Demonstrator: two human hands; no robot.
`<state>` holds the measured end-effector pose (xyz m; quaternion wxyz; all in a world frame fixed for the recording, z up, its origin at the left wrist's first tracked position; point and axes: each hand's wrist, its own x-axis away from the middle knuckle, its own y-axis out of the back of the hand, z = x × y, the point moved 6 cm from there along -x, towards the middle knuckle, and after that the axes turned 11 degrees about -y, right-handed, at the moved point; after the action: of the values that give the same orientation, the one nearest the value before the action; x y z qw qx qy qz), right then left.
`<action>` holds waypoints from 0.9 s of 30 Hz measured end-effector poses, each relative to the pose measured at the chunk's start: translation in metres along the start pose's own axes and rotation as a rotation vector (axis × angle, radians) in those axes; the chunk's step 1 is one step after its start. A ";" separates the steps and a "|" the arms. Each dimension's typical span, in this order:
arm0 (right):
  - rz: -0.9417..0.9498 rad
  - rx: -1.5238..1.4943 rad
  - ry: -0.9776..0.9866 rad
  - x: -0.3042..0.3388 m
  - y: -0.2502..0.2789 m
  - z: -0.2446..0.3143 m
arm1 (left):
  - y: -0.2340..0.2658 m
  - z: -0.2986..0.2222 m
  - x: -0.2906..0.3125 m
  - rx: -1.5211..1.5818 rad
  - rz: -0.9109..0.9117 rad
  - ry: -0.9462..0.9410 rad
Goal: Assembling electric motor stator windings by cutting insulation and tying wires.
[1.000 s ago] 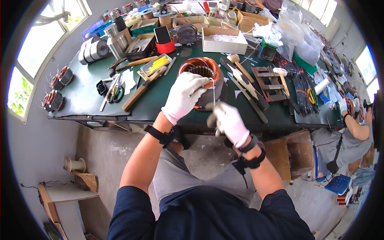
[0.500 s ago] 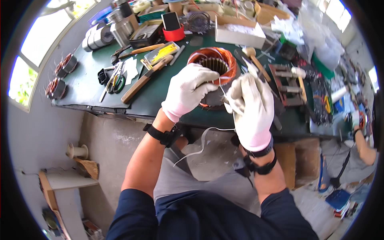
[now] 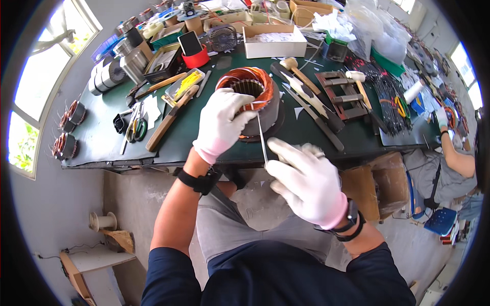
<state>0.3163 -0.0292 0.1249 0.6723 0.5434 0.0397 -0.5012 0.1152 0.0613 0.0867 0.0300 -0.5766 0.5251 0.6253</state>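
Observation:
On the near part of the bench stands a motor stator [image 3: 274, 113], a grey metal ring with orange copper windings [image 3: 263, 84] bulging over its top. My gloved left hand [image 3: 220, 122] is closed at the near left of the windings, fingers on the coil rim and thumb below. From there a white tie cord [image 3: 262, 135] runs taut toward me. My gloved right hand [image 3: 309, 183] is at its lower end, in front of the bench edge, pinching the cord with some fingers raised. The exact grip is partly hidden.
A wooden-handled tool [image 3: 171, 120], scissors [image 3: 137, 127] and a yellow-filled box [image 3: 186, 84] lie left. Right are a mallet [image 3: 301, 74], long blades [image 3: 314, 120] and a metal frame [image 3: 347, 94]. A white carton [image 3: 275, 46] stands behind. Another person's arm [image 3: 454, 150] is at far right.
My right hand has moved away from the stator, down toward me, drawing the cord straight. The loose cord tail that hung below the bench no longer shows. My left hand stays at the windings.

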 end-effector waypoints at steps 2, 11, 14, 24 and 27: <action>-0.025 -0.176 -0.206 0.024 0.016 -0.030 | 0.000 0.011 0.002 0.031 0.069 0.030; -0.150 -0.202 -0.346 -0.017 -0.055 -0.080 | 0.001 0.016 0.001 0.103 0.063 0.024; -0.030 0.041 -0.293 -0.029 -0.085 -0.081 | 0.003 0.015 0.001 0.037 0.101 -0.053; 0.049 0.016 -0.368 -0.044 -0.065 -0.072 | 0.009 0.024 -0.033 -0.120 0.554 -0.202; -0.178 0.189 -0.207 -0.031 -0.030 -0.052 | 0.016 0.011 -0.030 -0.248 0.308 -0.155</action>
<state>0.3045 0.0330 0.1016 0.5716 0.5438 -0.0289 -0.6137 0.1073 0.0789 0.1169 -0.0968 -0.4392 0.5222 0.7246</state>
